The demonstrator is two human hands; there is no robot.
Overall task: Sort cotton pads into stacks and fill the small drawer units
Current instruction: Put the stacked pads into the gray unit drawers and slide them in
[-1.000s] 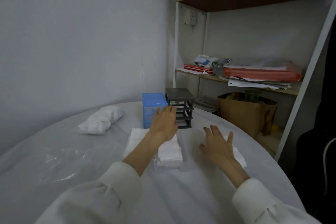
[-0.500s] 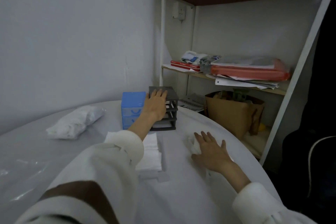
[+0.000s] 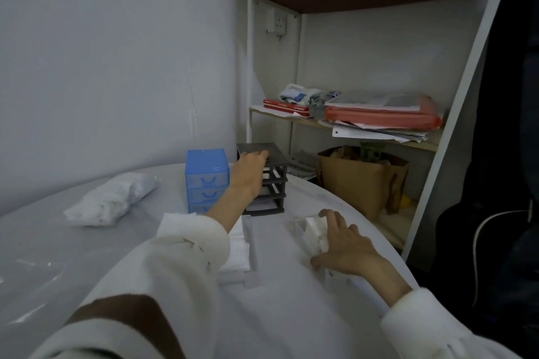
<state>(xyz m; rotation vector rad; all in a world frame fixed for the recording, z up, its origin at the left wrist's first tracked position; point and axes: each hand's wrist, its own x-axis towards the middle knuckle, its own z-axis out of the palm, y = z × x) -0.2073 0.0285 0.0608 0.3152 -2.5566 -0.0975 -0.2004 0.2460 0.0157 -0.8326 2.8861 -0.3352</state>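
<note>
At centre frame, your left hand point(image 3: 248, 175) lies on the dark drawer unit point(image 3: 269, 181), fingers curled over its top front edge, beside the blue drawer unit point(image 3: 206, 178). Your sleeve hides most of the cotton pad stack point(image 3: 239, 245) below. At lower right, your right hand point(image 3: 344, 245) rests on loose cotton pads point(image 3: 313, 232), fingers gently curved; whether it grips them is unclear.

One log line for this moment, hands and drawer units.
left hand: on top of grey drawer unit | right hand: gripping cotton pads | blue drawer unit: untouched
</note>
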